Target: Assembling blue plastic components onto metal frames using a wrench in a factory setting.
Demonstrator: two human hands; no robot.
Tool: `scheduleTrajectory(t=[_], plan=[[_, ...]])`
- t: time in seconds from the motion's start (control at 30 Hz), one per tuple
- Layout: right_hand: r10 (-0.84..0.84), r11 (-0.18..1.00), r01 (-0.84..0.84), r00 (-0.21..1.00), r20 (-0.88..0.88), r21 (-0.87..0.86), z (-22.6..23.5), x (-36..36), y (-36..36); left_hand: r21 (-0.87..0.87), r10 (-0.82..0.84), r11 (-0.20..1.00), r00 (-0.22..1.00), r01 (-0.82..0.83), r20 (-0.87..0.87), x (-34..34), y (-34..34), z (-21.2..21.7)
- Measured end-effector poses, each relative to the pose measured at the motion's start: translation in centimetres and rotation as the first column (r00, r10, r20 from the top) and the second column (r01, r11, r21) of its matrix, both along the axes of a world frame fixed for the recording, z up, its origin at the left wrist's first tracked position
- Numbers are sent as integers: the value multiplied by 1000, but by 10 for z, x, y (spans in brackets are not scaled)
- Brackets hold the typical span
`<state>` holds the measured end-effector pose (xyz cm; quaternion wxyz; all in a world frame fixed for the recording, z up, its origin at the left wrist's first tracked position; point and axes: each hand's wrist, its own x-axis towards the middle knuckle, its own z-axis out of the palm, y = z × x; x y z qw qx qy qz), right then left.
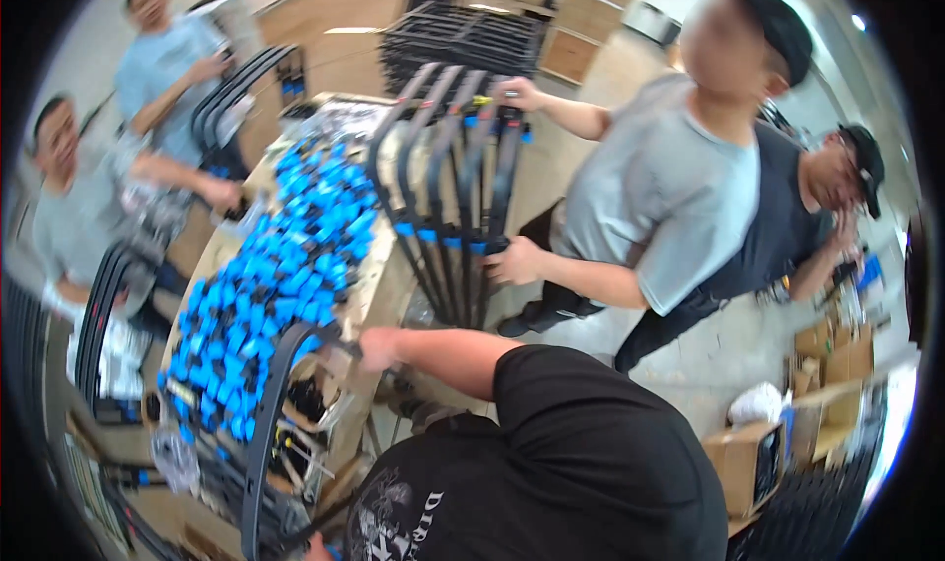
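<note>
My right hand (379, 347) reaches over the near edge of the table, smeared by motion. It is beside the upper end of a black curved tube (258, 463), where a blue piece shows; whether it touches is unclear. Only a small part of my left hand (319, 548) shows at the lower edge, near the tube's lower end, its fingers mostly cut off. Beyond the tube, a large heap of blue and black plastic parts (276, 256) covers much of the table. An opened bag of small black parts (307, 396) and some hand tools (295, 453) lie by the tube.
Across from me, a person in grey (660, 187) grips several curved black tubes (458, 167) with blue pieces. Another person (778, 217) stands behind. Two people (89, 207) work along the table's left side. Cardboard boxes (743, 463) stand at right; black frames (458, 44) are stacked behind.
</note>
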<state>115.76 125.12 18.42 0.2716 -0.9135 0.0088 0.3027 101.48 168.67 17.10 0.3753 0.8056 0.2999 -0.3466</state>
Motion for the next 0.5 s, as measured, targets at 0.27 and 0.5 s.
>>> scheduleTrajectory(t=[0.27, 0.5], plan=[[-290, 81, 649, 741, -605, 756, -58, -36, -21, -242, -113, 965, 993, 99, -44, 76, -34, -7], [-350, 553, 679, 715, -606, 483, -39, -9, -21, -365, 169, 899, 960, -244, -224, 10, 51, -16]])
